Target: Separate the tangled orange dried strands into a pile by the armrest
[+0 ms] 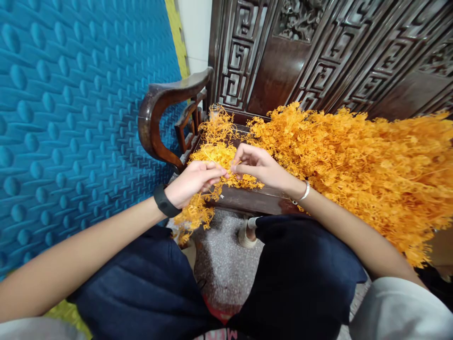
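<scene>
My left hand, a black band on its wrist, is closed in a pinch over the end of the bench. Close against its fingertips, my right hand pinches too, thumb to forefinger. A thin yellow-orange strand shows at the fingers of both hands. Below and behind them lies a small pile of yellow-orange artificial sprigs. Some sprigs hang down past the bench's front edge, under my left wrist. To the right of my right hand spreads a big heap of the same orange sprigs.
The dark wooden bench has a curved armrest left of my hands and a carved back behind the heap. Blue foam matting covers the left side. Speckled floor shows between my knees.
</scene>
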Motion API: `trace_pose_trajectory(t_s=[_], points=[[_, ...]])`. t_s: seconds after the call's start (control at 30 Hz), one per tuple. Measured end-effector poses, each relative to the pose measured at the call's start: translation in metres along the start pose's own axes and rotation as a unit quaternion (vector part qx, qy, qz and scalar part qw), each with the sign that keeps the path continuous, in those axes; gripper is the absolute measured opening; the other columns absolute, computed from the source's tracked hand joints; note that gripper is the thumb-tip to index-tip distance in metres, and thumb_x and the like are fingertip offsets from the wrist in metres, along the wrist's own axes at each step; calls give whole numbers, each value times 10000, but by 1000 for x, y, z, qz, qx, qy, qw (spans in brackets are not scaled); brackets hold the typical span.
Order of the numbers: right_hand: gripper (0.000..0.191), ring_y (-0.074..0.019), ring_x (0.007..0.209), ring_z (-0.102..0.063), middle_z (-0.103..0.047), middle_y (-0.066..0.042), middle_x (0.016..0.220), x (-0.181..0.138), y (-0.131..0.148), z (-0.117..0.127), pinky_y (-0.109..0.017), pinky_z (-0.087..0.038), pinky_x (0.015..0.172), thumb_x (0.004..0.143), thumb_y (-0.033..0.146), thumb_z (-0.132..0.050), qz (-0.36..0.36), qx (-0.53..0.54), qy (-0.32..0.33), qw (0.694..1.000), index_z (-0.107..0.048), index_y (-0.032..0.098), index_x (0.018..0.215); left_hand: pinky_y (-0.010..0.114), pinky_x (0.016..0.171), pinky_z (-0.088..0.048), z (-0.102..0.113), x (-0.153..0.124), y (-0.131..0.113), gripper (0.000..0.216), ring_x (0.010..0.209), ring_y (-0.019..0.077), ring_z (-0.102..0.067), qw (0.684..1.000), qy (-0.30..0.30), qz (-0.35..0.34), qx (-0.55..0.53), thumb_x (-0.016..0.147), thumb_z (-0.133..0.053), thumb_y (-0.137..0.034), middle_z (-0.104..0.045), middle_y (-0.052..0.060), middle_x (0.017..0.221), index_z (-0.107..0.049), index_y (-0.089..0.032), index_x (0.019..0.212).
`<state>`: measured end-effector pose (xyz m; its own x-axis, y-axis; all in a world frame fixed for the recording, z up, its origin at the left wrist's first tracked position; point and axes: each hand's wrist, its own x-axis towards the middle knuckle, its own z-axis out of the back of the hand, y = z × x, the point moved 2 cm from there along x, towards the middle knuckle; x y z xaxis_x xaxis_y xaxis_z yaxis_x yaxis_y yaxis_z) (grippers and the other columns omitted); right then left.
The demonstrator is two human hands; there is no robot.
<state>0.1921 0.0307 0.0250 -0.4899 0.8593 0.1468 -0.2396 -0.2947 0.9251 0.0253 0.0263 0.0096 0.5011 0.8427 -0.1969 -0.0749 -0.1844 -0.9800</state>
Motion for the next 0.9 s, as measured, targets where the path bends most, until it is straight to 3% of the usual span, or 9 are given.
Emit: trace_pose_trajectory(t_s=[0.23,0.3,0.37,0.43,0.57,0.7,0.9], points=[[73,-80,644,-488,-523,24,709,5,-11,0,-238,-405,602,802,186,-518,43,-164,-47,984,-455,186,766,195,397,-97,-5,9,10,150,394,21,-204,999,-49,3,-7,746,-561,-242,-318,-79,481,-525,-131,651],[64,-92,634,-475,-510,19,694,4,-17,13,-253,-396,603,804,175,-502,55,-230,-112,965,-458,190,760,193,397,-104,-6,4,13,139,393,22,-205,997,-70,6,-12,745,-541,-225,-315,-80,470,-525,-129,645],[55,-108,618,-467,-499,11,678,0,-27,36,-268,-388,590,806,179,-490,55,-275,-221,934,-464,196,760,192,396,-112,-4,-4,14,138,390,24,-205,996,-86,14,-13,736,-536,-223,-306,-81,457,-522,-130,634],[44,-121,593,-472,-498,6,660,-7,-41,58,-270,-382,558,803,207,-502,34,-276,-294,915,-470,200,774,189,395,-123,1,-13,14,121,395,28,-224,995,-97,-1,-5,718,-543,-228,-319,-77,459,-536,-130,645],[83,-132,623,-513,-554,-10,691,-17,-70,72,-270,-403,603,767,221,-564,-17,-307,-230,923,-492,185,746,178,394,-154,12,-19,17,69,405,29,-273,993,-116,-36,7,680,-546,-198,-373,-63,478,-541,-135,653],[45,-158,715,-541,-602,-50,763,-14,-92,63,-285,-403,689,771,187,-551,-53,-384,-154,909,-553,159,736,180,383,-228,12,-10,24,72,388,37,-317,996,-90,2,12,706,-549,-208,-431,-56,496,-541,-139,687],[108,-165,725,-548,-627,-70,788,0,-119,52,-283,-385,698,783,164,-547,-118,-437,-116,884,-579,127,879,187,413,-338,8,-2,25,80,408,47,-393,998,-59,-15,9,745,-562,-211,-476,-51,540,-526,-142,728]])
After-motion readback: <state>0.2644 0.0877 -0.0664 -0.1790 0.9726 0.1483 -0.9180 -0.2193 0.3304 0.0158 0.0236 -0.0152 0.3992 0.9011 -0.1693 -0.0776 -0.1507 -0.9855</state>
